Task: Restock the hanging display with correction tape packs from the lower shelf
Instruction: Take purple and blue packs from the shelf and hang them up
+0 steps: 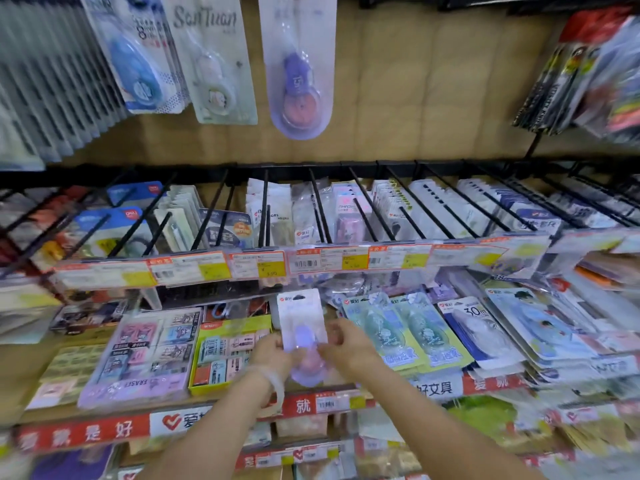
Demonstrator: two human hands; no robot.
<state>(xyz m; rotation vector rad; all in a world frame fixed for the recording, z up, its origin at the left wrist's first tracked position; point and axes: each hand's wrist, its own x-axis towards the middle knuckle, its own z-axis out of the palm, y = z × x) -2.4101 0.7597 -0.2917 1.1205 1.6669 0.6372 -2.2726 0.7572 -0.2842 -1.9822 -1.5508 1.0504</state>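
Below, both hands (273, 353) (346, 348) pinching one glossy, round-bottomed lilac correction tape pack (303, 327), upright.

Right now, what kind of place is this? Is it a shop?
Most likely a stationery shop. Correction tape packs hang on hooks, like the purple hanging pack. Price labels line the shelf edge, and eraser boxes sit below. Both hands, left hand and right hand, hold a purple pack.

Glossy clear plastic correction tape pack (302, 323) (card-backed); matt black metal hooks (320, 206).
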